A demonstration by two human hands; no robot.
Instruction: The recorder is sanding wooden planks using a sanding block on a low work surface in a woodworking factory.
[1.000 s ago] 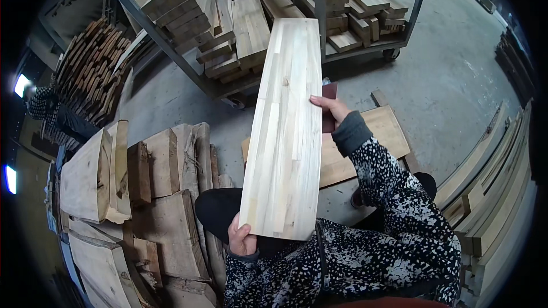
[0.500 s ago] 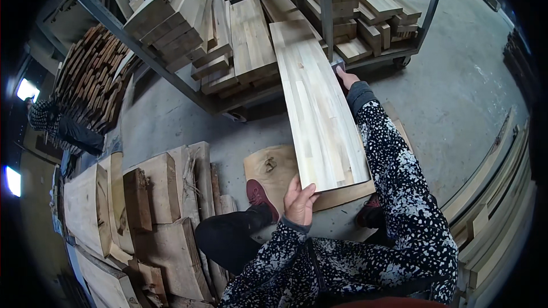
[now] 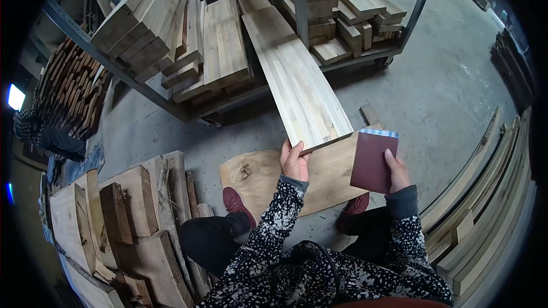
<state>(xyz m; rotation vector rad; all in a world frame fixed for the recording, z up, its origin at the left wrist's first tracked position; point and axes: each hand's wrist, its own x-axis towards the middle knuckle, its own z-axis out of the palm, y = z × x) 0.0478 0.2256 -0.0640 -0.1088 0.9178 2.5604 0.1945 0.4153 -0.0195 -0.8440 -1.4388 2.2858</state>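
A long laminated wooden board (image 3: 297, 80) slopes from the cart down toward me. My left hand (image 3: 294, 162) grips its near end, thumb on top and fingers underneath. To the right of that end, apart from the board, my right hand (image 3: 398, 172) holds a dark red sheet of sandpaper (image 3: 374, 162). A blue-and-white strip of its backing shows along the top edge. The thumb lies on the red face, and the other fingers are mostly hidden behind it.
A metal cart (image 3: 171, 105) on casters carries stacked boards (image 3: 225, 45). Below the board, a plywood sheet (image 3: 325, 185) lies between my feet. Rough slabs (image 3: 137, 199) stand at left, long planks (image 3: 485, 194) at right. Another person (image 3: 57, 137) is at far left.
My right hand has come back from the board's right edge toward me, bringing the sandpaper into full view. My left hand stays on the near end. The view has shifted slightly.
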